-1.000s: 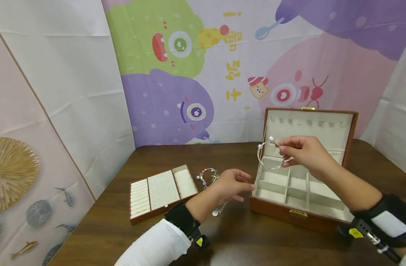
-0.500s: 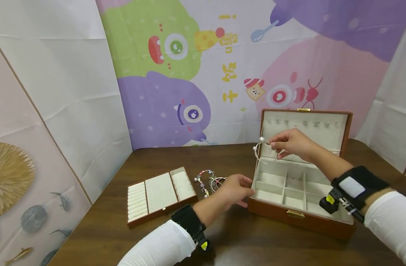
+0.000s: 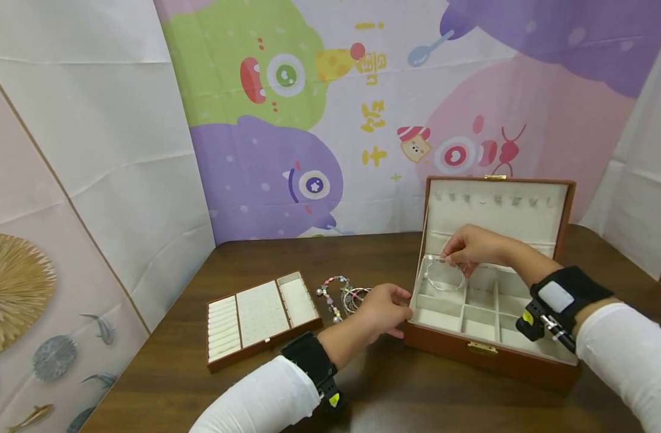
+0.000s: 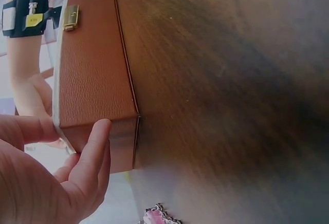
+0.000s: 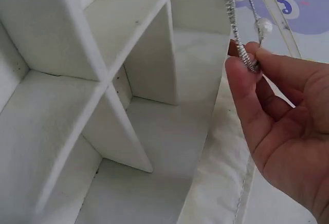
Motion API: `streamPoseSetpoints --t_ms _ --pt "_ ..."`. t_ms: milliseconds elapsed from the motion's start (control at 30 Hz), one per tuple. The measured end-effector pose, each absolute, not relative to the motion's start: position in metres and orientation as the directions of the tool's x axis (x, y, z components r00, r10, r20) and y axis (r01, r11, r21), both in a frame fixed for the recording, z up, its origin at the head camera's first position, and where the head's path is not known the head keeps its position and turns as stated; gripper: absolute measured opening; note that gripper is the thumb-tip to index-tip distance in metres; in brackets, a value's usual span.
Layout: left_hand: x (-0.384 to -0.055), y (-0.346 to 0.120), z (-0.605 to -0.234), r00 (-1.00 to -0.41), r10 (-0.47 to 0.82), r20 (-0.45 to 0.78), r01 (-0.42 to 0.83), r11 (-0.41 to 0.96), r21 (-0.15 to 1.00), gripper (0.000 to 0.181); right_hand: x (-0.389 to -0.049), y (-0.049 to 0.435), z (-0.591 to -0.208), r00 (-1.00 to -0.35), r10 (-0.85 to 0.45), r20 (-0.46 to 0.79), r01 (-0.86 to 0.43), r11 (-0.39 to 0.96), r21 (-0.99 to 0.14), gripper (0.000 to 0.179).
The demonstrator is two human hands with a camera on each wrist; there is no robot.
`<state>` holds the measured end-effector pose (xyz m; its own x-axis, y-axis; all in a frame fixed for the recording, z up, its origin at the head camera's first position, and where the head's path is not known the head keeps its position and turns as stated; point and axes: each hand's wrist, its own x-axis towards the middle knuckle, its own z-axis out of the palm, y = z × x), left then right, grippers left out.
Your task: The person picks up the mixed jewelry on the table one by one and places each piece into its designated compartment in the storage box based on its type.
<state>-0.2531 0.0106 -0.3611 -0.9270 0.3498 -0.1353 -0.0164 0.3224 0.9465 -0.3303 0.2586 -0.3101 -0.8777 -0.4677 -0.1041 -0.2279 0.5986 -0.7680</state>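
Note:
My right hand (image 3: 469,248) pinches a silver pearl bangle (image 3: 430,278) between thumb and fingertips. The bangle hangs over the back-left compartment of the open brown jewelry box (image 3: 438,341). In the right wrist view, the bangle (image 5: 234,26) shows a coiled silver surface and white pearls, and the hand (image 5: 293,116) is beside the cream dividers. My left hand (image 3: 381,310) grips the box's front-left corner. The left wrist view shows the thumb at the rim and the fingers (image 4: 95,147) along the outer side of the brown box (image 4: 95,70).
Left of the box lies a cream-lined jewelry tray (image 3: 262,310) with ring rolls. Between tray and box are a beaded bracelet (image 3: 330,294) and a small heap of other bracelets (image 3: 352,297), partly behind the left hand. The raised lid (image 3: 492,222) stands at the back of the box.
The right hand has lowered the bangle from in front of the lid to the back-left compartment. The left hand has moved onto the box corner and stays there.

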Motion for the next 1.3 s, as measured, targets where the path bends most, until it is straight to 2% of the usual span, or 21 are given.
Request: streamPoseSetpoints --t_ms 200,567,700,800,900,1000,1300 --pt "-0.253 0.009 -0.362 -0.924 0.36 -0.127 0.002 0.336 0.942 0.031 -0.332 0.253 -0.313 -0.865 -0.494 -0.09 -0.323 0.685 -0.653 0.013" --pt "-0.249 0.009 -0.367 -0.926 0.361 -0.11 0.019 0.336 0.942 0.029 -0.329 0.239 -0.324 -0.837 -0.544 -0.055 -0.447 0.738 -0.506 0.013" --pt "-0.249 0.01 -0.365 -0.926 0.362 -0.105 0.025 0.337 0.941 0.03 -0.329 0.234 -0.324 -0.821 -0.571 -0.02 -0.53 0.775 -0.345 0.016" --pt "-0.249 0.011 -0.363 -0.927 0.36 -0.104 0.025 0.338 0.941 0.029 -0.328 0.228 -0.325 -0.805 -0.593 0.025 -0.585 0.786 -0.203 0.032" --pt "-0.249 0.01 -0.362 -0.928 0.357 -0.108 0.021 0.34 0.94 0.029 -0.327 0.221 -0.326 -0.805 -0.592 0.042 -0.593 0.8 -0.098 0.047" --pt "-0.249 0.01 -0.362 -0.927 0.359 -0.111 0.017 0.337 0.941 0.028 -0.326 0.218 -0.327 -0.812 -0.581 0.055 -0.583 0.812 -0.024 0.049" --pt "-0.25 0.006 -0.362 -0.926 0.362 -0.103 0.024 0.329 0.944 0.029 -0.322 0.216 -0.326 -0.807 -0.584 0.092 -0.584 0.811 0.023 0.049"
